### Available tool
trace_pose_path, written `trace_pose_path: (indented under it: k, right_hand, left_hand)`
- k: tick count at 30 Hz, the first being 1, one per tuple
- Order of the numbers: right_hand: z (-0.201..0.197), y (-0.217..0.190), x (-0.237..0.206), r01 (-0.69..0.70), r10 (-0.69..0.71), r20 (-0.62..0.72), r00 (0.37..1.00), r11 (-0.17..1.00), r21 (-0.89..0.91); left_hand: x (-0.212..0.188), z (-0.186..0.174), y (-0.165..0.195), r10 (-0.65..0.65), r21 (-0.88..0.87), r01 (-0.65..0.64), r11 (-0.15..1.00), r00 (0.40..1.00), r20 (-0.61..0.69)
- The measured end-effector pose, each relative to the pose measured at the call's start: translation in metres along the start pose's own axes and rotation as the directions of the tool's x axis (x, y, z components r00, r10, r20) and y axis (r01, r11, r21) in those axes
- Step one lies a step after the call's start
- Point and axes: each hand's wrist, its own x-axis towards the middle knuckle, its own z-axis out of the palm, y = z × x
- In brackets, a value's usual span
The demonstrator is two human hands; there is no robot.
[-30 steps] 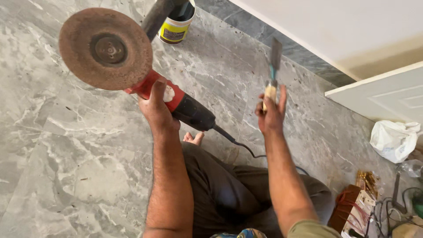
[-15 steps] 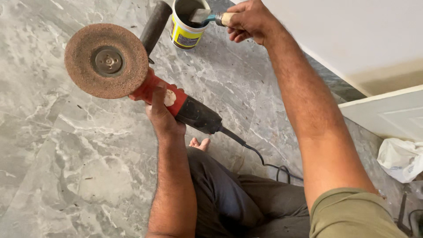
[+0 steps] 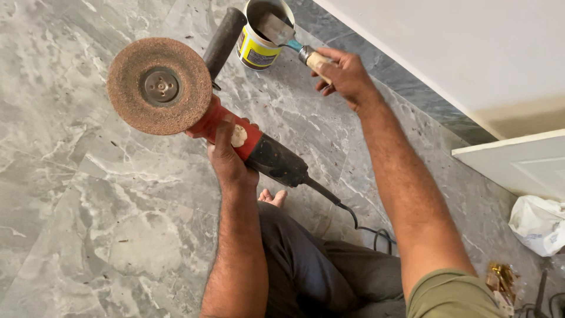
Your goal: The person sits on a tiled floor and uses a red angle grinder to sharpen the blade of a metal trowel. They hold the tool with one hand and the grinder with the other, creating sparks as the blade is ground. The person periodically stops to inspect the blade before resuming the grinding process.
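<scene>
My left hand grips the red and black body of an angle grinder, held up above the grey marble floor. Its round brown abrasive disc faces me and its black side handle points up. My right hand holds the pale wooden handle of a putty knife. The knife's metal blade dips into a small open yellow can standing on the floor at the top.
A black power cord trails from the grinder across the floor by my folded leg and bare toes. A white wall and white door panel border the right side. A crumpled white bag and small clutter lie at the far right.
My right hand swung the putty knife from upright in the air over to the can, and the blade now sits inside it. The grinder stayed raised in my left hand.
</scene>
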Motion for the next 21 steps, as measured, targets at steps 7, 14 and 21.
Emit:
trace_pose_path:
  k: [7,14,21]
  right_hand:
    - [0.021,0.016,0.003,-0.003,0.006,-0.031,0.999,0.996,0.086]
    - [0.032,0.017,0.023,0.021,-0.013,-0.088,0.996,0.995,0.095]
    - [0.032,0.018,0.004,0.086,-0.074,-0.172,0.982,0.994,0.066]
  left_hand:
    - [0.0,0.0,-0.003,0.007,-0.003,-0.007,1.0,1.0,0.007]
    - [-0.003,0.003,-0.003,0.03,0.001,-0.03,1.0,0.999,0.032]
    - [-0.002,-0.001,-0.007,-0.025,0.026,0.025,0.999,1.0,-0.006]
